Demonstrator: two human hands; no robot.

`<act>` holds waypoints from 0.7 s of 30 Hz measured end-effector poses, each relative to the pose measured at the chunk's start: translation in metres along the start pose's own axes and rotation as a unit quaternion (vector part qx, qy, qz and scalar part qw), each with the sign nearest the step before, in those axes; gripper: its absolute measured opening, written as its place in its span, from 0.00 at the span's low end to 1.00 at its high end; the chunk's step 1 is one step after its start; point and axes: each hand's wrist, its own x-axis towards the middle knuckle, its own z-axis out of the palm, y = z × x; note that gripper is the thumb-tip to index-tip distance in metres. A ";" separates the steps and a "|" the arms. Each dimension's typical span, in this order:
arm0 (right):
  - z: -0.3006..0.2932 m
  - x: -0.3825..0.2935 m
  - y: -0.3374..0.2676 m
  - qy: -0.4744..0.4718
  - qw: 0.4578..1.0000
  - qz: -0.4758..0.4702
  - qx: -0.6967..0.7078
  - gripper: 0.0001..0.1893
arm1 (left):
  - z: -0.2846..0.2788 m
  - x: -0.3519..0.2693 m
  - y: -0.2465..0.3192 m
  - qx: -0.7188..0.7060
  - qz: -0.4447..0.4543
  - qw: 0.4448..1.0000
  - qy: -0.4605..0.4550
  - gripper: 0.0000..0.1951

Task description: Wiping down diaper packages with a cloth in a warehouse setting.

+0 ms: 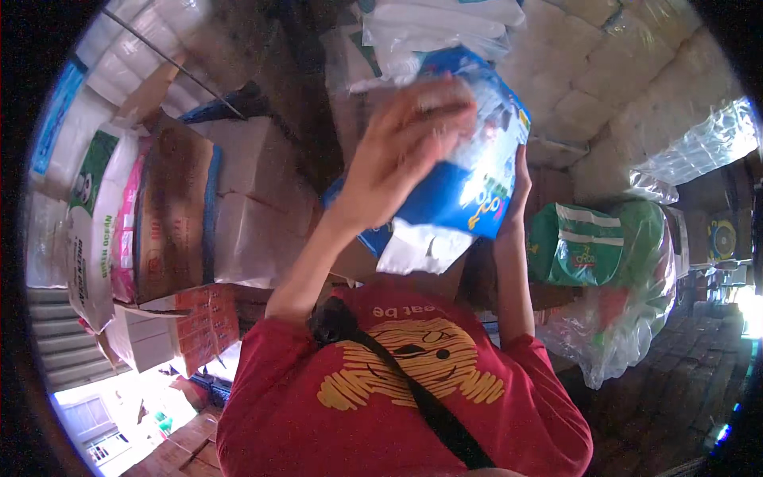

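A glossy blue plastic package with a pale printed panel is held up before my chest, tilted. My right hand grips its right edge, with most of the fingers hidden behind it. Across the package's left and upper part lies my left hand, blurred by motion, its fingers bent; whether it grips the package is unclear. A white folded item, perhaps paper or soft wrapping, shows at the package's lower edge.
Wrapped white packs lie beyond the hands. Cardboard boxes and a printed white sack stand at left. At right are a green bag, clear plastic wrapping and large pale wrapped bundles. A thin rod crosses the upper left.
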 end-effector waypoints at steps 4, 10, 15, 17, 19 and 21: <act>-0.007 -0.001 -0.009 -0.004 1.000 -0.014 -0.010 0.30 | -0.004 -0.028 0.019 0.037 -0.007 0.995 -0.097 0.17; -0.003 -0.006 -0.007 0.004 0.997 0.036 -0.074 0.28 | -0.003 0.004 -0.014 0.066 -0.065 0.992 0.084 0.17; -0.002 -0.003 -0.005 0.023 0.997 -0.004 -0.077 0.28 | 0.003 0.004 -0.022 0.027 -0.035 0.998 0.053 0.17; -0.008 -0.001 -0.010 -0.021 0.999 -0.032 -0.004 0.30 | 0.014 -0.019 -0.001 -0.232 -0.130 0.964 -0.003 0.17; -0.018 -0.002 -0.015 -0.050 0.998 -0.025 0.016 0.31 | 0.004 -0.032 0.009 -0.058 -0.026 0.996 -0.069 0.17; -0.021 -0.002 -0.015 0.012 0.998 -0.053 -0.012 0.32 | 0.004 -0.032 0.014 -0.024 -0.028 0.995 -0.092 0.18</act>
